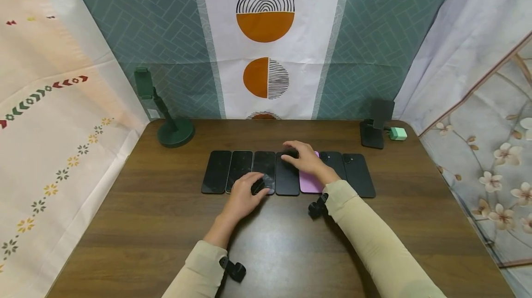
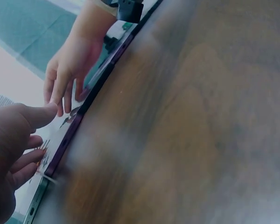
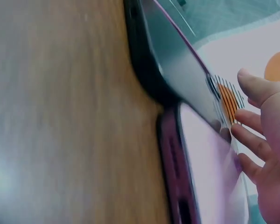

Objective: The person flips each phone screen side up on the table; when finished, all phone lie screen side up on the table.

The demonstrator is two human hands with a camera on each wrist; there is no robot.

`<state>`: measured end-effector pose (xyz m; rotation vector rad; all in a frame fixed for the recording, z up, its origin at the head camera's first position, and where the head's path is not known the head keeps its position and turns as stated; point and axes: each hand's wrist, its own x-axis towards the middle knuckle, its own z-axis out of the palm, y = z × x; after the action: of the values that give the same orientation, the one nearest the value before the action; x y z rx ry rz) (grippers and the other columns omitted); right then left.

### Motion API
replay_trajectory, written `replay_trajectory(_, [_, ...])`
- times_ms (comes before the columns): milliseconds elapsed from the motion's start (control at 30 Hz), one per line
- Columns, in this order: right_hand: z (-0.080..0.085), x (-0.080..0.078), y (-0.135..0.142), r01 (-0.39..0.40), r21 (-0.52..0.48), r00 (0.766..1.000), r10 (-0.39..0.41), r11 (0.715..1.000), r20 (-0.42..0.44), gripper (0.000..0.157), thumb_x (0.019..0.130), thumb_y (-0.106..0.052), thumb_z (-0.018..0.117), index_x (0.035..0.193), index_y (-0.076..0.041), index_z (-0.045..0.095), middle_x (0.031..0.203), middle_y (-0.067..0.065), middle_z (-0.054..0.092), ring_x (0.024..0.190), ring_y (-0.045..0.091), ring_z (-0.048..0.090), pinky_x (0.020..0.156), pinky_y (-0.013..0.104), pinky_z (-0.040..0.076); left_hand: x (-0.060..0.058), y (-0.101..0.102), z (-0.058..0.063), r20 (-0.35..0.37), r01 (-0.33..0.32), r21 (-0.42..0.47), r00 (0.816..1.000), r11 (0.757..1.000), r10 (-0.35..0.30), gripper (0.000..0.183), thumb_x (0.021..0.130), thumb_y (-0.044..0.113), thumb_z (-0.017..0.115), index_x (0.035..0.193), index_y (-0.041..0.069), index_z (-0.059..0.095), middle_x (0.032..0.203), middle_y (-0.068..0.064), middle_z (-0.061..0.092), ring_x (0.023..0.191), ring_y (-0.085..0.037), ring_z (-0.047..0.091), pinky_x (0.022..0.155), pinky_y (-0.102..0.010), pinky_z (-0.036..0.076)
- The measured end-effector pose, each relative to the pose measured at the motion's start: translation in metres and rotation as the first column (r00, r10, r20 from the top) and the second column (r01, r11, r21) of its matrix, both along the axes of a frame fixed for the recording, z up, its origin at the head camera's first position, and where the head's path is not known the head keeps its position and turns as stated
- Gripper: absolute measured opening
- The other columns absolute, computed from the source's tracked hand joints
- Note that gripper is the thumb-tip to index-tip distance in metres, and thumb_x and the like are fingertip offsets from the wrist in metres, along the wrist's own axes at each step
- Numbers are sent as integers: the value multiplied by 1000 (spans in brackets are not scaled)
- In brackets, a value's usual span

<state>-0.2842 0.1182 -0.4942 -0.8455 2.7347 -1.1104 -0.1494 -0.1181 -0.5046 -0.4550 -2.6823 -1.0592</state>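
Several phones lie side by side in a row across the table. My left hand [image 1: 244, 196] is over the left part of the row, its loosely bent fingers above the black phone with a glossy screen [image 1: 263, 161]. My right hand [image 1: 306, 159] hovers with spread fingers over the upper ends of a dark phone [image 1: 287, 180] and a pink phone [image 1: 309, 184]. A black phone [image 1: 216, 172] ends the row at the left, and a dark phone with a camera [image 1: 360, 178] ends it at the right. In the right wrist view, the fingertips are near the glossy surfaces; contact is unclear.
A green stand [image 1: 175, 132] is at the table's back left. At the back right are a black stand [image 1: 372, 134] and a small mint-green block [image 1: 397, 134]. Patterned cloth [image 1: 274, 57] hangs behind the wooden table [image 1: 274, 242].
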Motion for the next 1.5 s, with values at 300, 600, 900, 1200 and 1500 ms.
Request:
replay_trajectory(300, [-3, 2, 20, 31, -6, 1000, -31, 1000, -5, 48, 97, -25, 71, 138, -5, 59, 134, 13, 63, 120, 29, 60, 101, 48, 49, -2, 13, -4, -4, 26, -10, 1000, 1000, -26, 46, 88, 27, 82, 125, 2, 70, 129, -10, 66, 122, -29, 61, 105, -46, 48])
replay_trajectory(600, [-11, 4, 28, 23, 10, 1000, -23, 1000, -9, 47, 94, -21, 74, 136, -4, 62, 133, 15, 64, 121, 30, 60, 103, 49, 48, -7, 27, -6, -2, 66, -61, 998, 996, -66, 48, 88, 29, 82, 126, 2, 69, 130, -10, 67, 125, -27, 59, 107, -44, 46])
replay_trajectory(900, [-14, 1, 33, -23, 55, 1000, 24, 998, -6, 51, 93, -25, 76, 138, -5, 61, 138, 15, 61, 130, 33, 54, 110, 52, 42, -11, 37, -8, -11, 93, -90, 995, 992, -94, 54, 82, 32, 87, 124, 1, 70, 126, -10, 69, 123, -28, 58, 107, -43, 46])
replay_trajectory(1200, [-12, 2, 34, -36, 60, 999, 37, 998, -4, 53, 91, -27, 78, 138, -8, 61, 140, 14, 60, 133, 33, 52, 112, 52, 39, -14, 41, -9, 25, 73, -102, 997, 992, -70, 63, 78, 37, 89, 127, 3, 70, 132, -9, 67, 127, -26, 55, 108, -43, 45])
replay_trajectory(1500, [-9, 2, 32, -25, -49, 999, 27, 998, 32, 38, 96, -10, 70, 132, -2, 63, 130, 16, 65, 122, 32, 59, 104, 51, 46, -14, 44, -9, 12, 60, -98, 998, 993, -59, 60, 79, 37, 87, 126, 2, 70, 132, -9, 67, 127, -26, 56, 107, -42, 45])
